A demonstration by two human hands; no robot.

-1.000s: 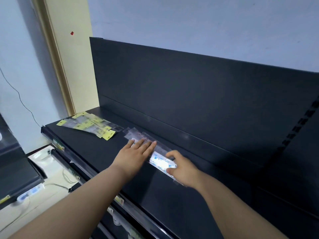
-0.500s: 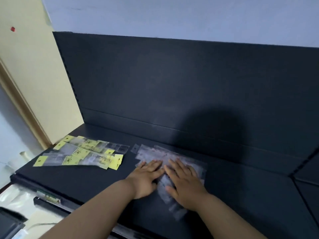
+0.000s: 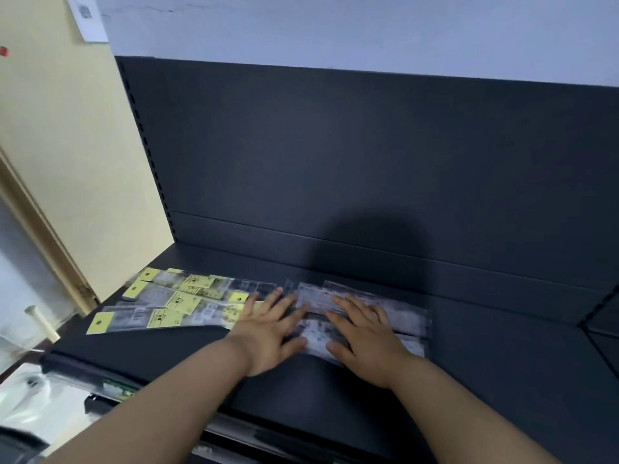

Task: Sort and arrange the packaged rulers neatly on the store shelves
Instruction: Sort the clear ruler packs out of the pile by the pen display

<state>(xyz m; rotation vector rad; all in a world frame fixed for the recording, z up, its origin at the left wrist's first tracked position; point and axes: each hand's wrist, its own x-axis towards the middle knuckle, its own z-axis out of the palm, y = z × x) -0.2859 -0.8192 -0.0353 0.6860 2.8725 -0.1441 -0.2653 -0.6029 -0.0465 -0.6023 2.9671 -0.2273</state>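
Observation:
A pile of clear-packaged rulers (image 3: 398, 313) lies flat on the dark shelf (image 3: 502, 356), long sides running left to right. My left hand (image 3: 268, 333) rests palm down on the pile's left end, fingers spread. My right hand (image 3: 365, 336) presses flat on its middle, fingers apart. Neither hand grips anything. To the left, a looser heap of rulers with yellow header cards (image 3: 174, 303) overlaps at slightly different angles, touching the clear pile near my left fingers.
The shelf's black back panel (image 3: 335, 162) rises behind the rulers. A cream wall (image 3: 67, 162) and door frame stand at left. Lower shelves and a white plastic bag (image 3: 33, 406) sit below left. An adjoining shelf section (image 3: 603, 329) begins at right.
The view has swung to face the shelf. The clear pile has turned from diagonal to parallel with the shelf back, and both hands have spread flat on it.

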